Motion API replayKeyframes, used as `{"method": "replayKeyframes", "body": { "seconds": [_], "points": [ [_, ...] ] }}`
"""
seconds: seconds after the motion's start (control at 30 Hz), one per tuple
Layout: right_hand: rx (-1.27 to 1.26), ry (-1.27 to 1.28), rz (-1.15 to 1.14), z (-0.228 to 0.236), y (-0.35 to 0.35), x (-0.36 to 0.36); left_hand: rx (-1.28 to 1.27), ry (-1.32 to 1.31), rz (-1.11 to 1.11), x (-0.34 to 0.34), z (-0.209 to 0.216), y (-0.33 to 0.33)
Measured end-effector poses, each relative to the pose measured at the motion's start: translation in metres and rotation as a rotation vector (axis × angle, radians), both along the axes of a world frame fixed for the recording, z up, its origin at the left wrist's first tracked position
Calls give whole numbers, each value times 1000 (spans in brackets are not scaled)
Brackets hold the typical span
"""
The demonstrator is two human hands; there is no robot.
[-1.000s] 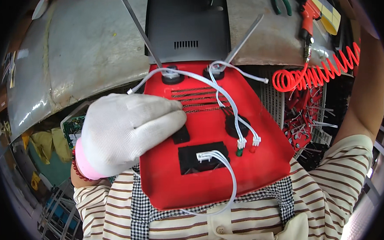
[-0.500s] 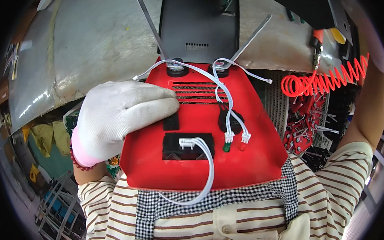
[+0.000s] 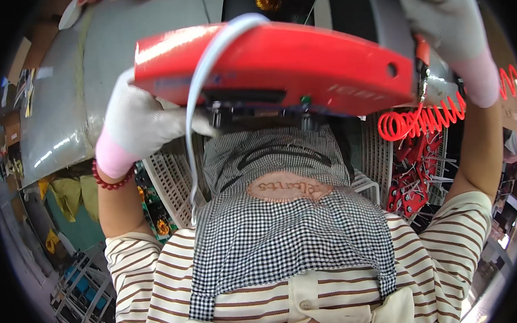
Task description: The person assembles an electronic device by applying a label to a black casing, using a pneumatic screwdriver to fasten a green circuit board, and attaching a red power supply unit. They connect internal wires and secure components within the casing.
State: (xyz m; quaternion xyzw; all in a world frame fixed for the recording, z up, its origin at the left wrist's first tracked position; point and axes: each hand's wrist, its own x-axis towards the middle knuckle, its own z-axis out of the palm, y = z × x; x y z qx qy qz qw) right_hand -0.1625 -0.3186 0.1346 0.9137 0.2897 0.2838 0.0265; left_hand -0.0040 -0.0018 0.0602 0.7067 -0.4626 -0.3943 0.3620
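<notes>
At the left end of the red front panel [image 3: 300,51], the gloved left hand [image 3: 136,116] grasps the shell, its thumb showing below the lower edge and the other fingers mostly hidden behind. The panel is tilted up in front of the checked apron [image 3: 293,229], knob side toward the wearer. It looks like a thin, stiff shell, probably light for its breadth, and its glossy paint could slide under a smooth glove, so the bent rim at either end seems the surest hold. The black knobs [image 3: 217,115] jut from the face and make poor handles; the white cable [image 3: 192,158], looping over the panel and hanging down past the thumb, is limp and likely the most fragile part, best not pulled. At upper right, the gloved right hand [image 3: 446,23] is beside a dark sheet panel [image 3: 351,13]; blur leaves its grip unclear. Farther out are the coiled red hose [image 3: 396,126] and the metal counter [image 3: 58,121].
</notes>
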Motion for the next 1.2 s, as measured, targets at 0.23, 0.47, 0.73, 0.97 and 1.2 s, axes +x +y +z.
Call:
{"method": "replayKeyframes", "body": {
  "seconds": [0.23, 0.47, 0.73, 0.97, 1.2],
  "points": [
    [494, -24, -184, -51, -3, -23, -322, -625, 209, -47, -73, -7],
    [1374, 237, 55, -65, 79, -61, -347, 164, 429, -77, -83, -28],
    [1465, 263, -172, -49, 75, -52, -333, 364, 399, -70, -98, -50],
    [1412, 224, -152, -54, 64, -56, -245, 370, 411, -70, -81, -43],
    [1391, 37, -335, -77, 23, -87, -261, -22, 278, -38, -79, -17]
  ]
}}
